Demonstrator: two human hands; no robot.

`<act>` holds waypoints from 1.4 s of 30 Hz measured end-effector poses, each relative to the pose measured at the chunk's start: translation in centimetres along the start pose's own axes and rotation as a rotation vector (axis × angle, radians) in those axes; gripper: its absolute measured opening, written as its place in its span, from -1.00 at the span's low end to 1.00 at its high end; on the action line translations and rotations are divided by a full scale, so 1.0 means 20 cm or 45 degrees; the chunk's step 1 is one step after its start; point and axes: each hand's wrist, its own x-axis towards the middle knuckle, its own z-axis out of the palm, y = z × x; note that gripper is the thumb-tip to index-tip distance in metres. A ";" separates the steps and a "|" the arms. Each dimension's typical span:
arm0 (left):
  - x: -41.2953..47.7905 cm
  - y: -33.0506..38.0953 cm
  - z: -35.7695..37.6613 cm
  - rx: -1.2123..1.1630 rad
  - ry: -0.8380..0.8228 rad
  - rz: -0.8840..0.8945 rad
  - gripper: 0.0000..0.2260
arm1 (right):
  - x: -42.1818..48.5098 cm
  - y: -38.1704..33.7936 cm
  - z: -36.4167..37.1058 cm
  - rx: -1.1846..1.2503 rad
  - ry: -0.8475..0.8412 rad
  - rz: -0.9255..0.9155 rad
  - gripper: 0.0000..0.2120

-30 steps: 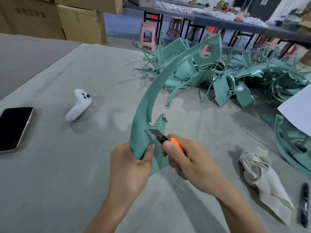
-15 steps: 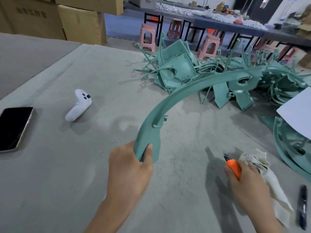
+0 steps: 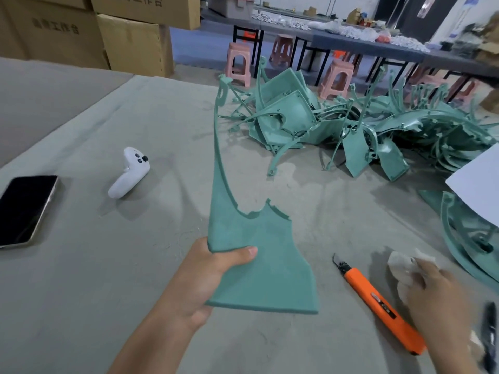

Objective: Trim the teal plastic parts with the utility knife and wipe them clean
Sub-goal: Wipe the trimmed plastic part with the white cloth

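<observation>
Cardboard boxes [image 3: 129,41], pink stools [image 3: 239,64], seemingly cluttered long tables [image 3: 364,45].

This is a workshop or small factory. Big cardboard boxes [image 3: 129,47] are stacked up, pink stools [image 3: 239,64] stand by long tables [image 3: 364,43], and teal parts [image 3: 378,130] pile on the worktop [image 3: 94,279].

One wide-angle camera, worn on my head, looks forward and down across the table [image 3: 94,292]. My left hand [image 3: 199,282] is close beneath it, above the table's near part. Past the table's far edge the view reaches stools [image 3: 239,63] and boxes [image 3: 129,41].
</observation>
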 end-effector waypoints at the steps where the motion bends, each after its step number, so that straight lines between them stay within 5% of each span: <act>1: 0.00 0.00 0.00 -0.004 -0.013 -0.008 -0.73 | 0.02 -0.03 -0.03 0.061 0.102 -0.037 -0.71; 5: 0.01 -0.03 0.01 0.003 -0.024 -0.005 -0.73 | -0.02 -0.30 -0.24 0.620 0.320 -0.264 -0.78; 7: 0.01 -0.05 0.04 0.041 -0.031 -0.008 -0.75 | -0.12 -0.54 -0.29 0.859 0.148 -0.551 -0.86; 11: 0.00 -0.05 0.11 0.171 0.007 0.091 -0.73 | -0.34 -0.89 -0.17 0.850 -0.303 -1.117 -0.73; 14: 0.00 -0.04 0.08 0.176 0.066 0.144 -0.78 | -0.35 -0.93 -0.09 0.889 -0.354 -1.115 -0.83; 17: -0.03 -0.03 0.04 0.130 0.046 0.102 -0.79 | -0.28 -0.92 -0.09 0.857 0.049 -1.108 -0.83; 20: -0.04 0.00 0.00 0.045 0.088 0.120 -0.73 | -0.16 -0.88 -0.11 0.862 0.373 -0.760 -0.81; 22: -0.03 0.01 -0.03 0.035 0.124 0.135 -0.69 | -0.12 -0.85 -0.13 0.952 0.240 -0.536 -0.77; 26: -0.04 0.01 0.02 -0.028 0.138 0.182 -0.74 | -0.30 -0.90 -0.09 1.060 -0.554 -0.613 -0.84; 29: -0.04 0.00 0.03 -0.113 0.226 0.221 -0.76 | -0.39 -0.92 -0.07 1.062 -0.459 -0.677 -0.92; 34: -0.04 -0.01 0.02 -0.255 0.349 0.254 -0.76 | -0.33 -0.84 -0.14 1.002 -0.515 -0.791 -0.61; 39: -0.04 -0.03 0.05 -0.299 0.297 0.206 -0.76 | -0.15 -0.72 -0.24 0.954 -0.849 -0.752 -0.78; 42: -0.04 -0.04 0.06 -0.266 0.253 0.171 -0.74 | -0.07 -0.67 -0.29 0.879 -0.837 -0.654 -0.83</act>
